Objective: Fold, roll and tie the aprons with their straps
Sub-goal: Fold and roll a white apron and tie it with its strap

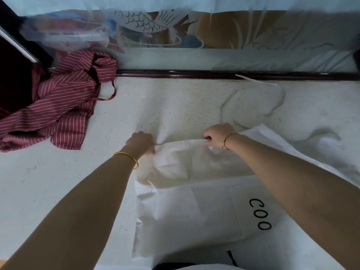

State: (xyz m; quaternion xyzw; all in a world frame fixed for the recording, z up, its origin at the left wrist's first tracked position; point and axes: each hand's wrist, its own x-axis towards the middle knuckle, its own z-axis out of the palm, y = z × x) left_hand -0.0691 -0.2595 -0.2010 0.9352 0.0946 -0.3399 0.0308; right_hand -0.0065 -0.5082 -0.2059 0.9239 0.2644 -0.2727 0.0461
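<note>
A white apron (187, 207) with black letters "COO" lies on the pale speckled counter (58, 191), reaching toward me. Its far edge is lifted into a fold. My left hand (140, 142) pinches that edge at the left end. My right hand (215, 133) grips the same edge further right, fingers curled around the cloth. A thin white strap (272, 88) trails across the counter beyond my right hand. A maroon apron with thin white stripes (62, 106) lies crumpled at the far left, one dark strap looped out from it.
A dark wooden rail (194, 74) runs along the counter's far edge under a frosted glass panel with a fish design (146, 22). Clear plastic bags (64, 36) sit behind the striped apron. More white cloth (321, 141) bunches at the right.
</note>
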